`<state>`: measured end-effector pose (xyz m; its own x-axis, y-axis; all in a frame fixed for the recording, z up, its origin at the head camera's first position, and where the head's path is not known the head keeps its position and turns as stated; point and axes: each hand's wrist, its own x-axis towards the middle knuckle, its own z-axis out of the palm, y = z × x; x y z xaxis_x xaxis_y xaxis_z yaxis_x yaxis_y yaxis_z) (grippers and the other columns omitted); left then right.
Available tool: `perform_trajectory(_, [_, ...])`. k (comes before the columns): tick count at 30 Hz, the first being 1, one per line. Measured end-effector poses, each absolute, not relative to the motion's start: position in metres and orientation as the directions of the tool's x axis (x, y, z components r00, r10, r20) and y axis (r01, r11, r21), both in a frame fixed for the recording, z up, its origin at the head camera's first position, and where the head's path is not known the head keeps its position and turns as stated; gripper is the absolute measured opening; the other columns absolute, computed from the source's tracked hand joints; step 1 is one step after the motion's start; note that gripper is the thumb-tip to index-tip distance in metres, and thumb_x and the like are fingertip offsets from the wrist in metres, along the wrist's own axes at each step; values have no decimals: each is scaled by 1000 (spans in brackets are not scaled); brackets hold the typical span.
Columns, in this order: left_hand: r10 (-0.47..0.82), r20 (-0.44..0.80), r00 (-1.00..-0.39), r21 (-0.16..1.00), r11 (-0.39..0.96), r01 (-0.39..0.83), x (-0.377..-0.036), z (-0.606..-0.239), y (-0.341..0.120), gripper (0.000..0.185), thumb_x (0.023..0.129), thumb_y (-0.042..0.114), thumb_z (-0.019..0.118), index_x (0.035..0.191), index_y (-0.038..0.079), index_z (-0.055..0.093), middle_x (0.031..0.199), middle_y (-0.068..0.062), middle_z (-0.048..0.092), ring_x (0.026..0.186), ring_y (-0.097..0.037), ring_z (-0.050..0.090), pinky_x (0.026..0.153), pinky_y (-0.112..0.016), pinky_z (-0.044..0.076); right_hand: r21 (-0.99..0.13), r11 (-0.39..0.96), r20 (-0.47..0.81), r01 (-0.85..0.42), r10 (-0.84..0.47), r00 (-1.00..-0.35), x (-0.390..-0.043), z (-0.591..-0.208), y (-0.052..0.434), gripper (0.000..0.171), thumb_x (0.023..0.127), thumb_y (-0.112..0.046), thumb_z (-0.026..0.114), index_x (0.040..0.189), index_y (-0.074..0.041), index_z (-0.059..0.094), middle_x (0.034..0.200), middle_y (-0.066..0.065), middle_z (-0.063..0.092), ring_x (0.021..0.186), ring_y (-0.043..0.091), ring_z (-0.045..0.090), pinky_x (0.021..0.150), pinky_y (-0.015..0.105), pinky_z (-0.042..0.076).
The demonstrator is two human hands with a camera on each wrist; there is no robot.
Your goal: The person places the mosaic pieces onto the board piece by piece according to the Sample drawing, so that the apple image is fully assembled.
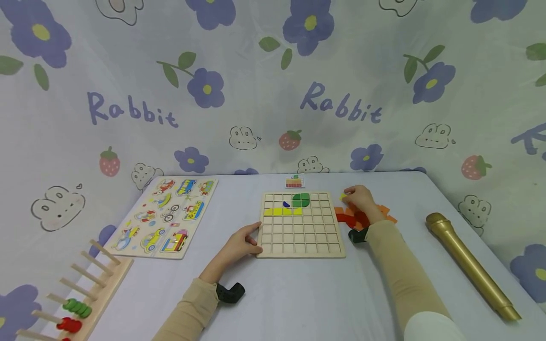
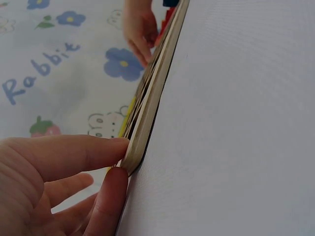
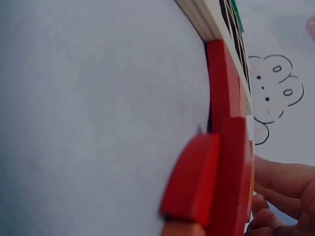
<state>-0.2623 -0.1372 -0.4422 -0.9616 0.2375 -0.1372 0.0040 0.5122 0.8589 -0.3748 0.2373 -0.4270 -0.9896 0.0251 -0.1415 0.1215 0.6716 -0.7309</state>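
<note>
A wooden grid board (image 1: 303, 241) lies in the middle of the table, carrying green pieces (image 1: 300, 200), a small blue piece (image 1: 286, 204) and a row of yellow pieces (image 1: 283, 211). My left hand (image 1: 243, 244) pinches the board's front left corner (image 2: 134, 152) between thumb and finger (image 2: 74, 155). To the right of the board, my right hand (image 1: 360, 199) hovers over a pile of red and orange pieces (image 1: 356, 219) and pinches a small yellow piece (image 1: 343, 196) at its fingertips. The right wrist view is filled by red pieces (image 3: 224, 157) against the board's edge (image 3: 209, 22).
A vehicle puzzle board (image 1: 166, 215) lies at the left and a small picture card (image 1: 294, 181) behind the grid board. A long gold cylinder (image 1: 469, 265) lies at the right. A wooden peg rack (image 1: 81, 293) with green and red rings stands at the front left.
</note>
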Motion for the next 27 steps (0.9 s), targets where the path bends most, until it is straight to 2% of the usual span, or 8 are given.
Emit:
perform_trajectory(3, [234,-139,-962,856,517,2,-263,-442,-136,76,69,2,75,138,8,44,79,-7,55,69,-15,50,57,-28,43,-683,724,-130,93,5,-992,-375,-425,237,38,85,-12,61,118,6,57,121,27,51,108,37,47,95,47,38])
perform_trajectory(7, [235,-138,-962,855,519,4,-263,-440,-136,76,69,2,75,138,8,44,78,-6,55,68,-15,50,57,-28,42,-673,736,-105,64,-10,-994,-375,-422,236,34,84,-10,61,114,5,56,119,27,51,106,39,47,92,48,39])
perform_trajectory(12, [240,-140,-961,854,520,5,-263,-439,-135,76,69,2,75,138,8,44,78,-6,54,68,-15,49,56,-27,42,-781,615,-139,109,-2,-990,-375,-420,229,33,86,-12,61,115,1,55,120,24,52,88,30,51,72,35,45])
perform_trajectory(15, [238,-143,-961,854,521,2,-263,-440,-136,76,69,2,75,138,8,43,78,-6,54,68,-15,49,56,-27,42,-854,487,-217,185,-10,-976,-375,-415,220,38,88,-16,62,121,-1,53,123,19,50,76,23,46,62,28,42])
perform_trajectory(17, [236,-143,-961,855,519,0,-263,-440,-136,76,69,2,75,138,8,43,79,-6,54,69,-15,49,56,-27,43,-883,409,-267,230,-36,-963,-374,-413,213,40,87,-18,63,123,-3,53,113,12,54,70,19,44,58,27,39])
perform_trajectory(22, [235,-143,-961,859,513,-2,-263,-443,-137,77,69,2,75,138,8,44,79,-7,54,69,-16,49,56,-28,42,-919,283,-331,276,-167,-929,-371,-416,192,42,87,-15,63,126,-1,53,111,8,56,80,13,54,75,24,47])
perform_trajectory(24, [236,-143,-961,857,515,-1,-264,-444,-137,77,69,2,76,138,8,44,79,-7,54,69,-16,49,56,-28,42,-919,289,-334,268,-207,-920,-370,-420,183,41,88,-13,62,125,1,54,121,13,55,88,12,56,83,28,48])
perform_trajectory(27, [240,-142,-960,855,519,3,-264,-445,-137,77,68,2,76,138,8,44,79,-7,54,69,-16,49,56,-28,42,-909,363,-300,205,-229,-926,-368,-423,171,35,86,-10,64,118,2,60,117,15,59,83,10,59,80,27,49])
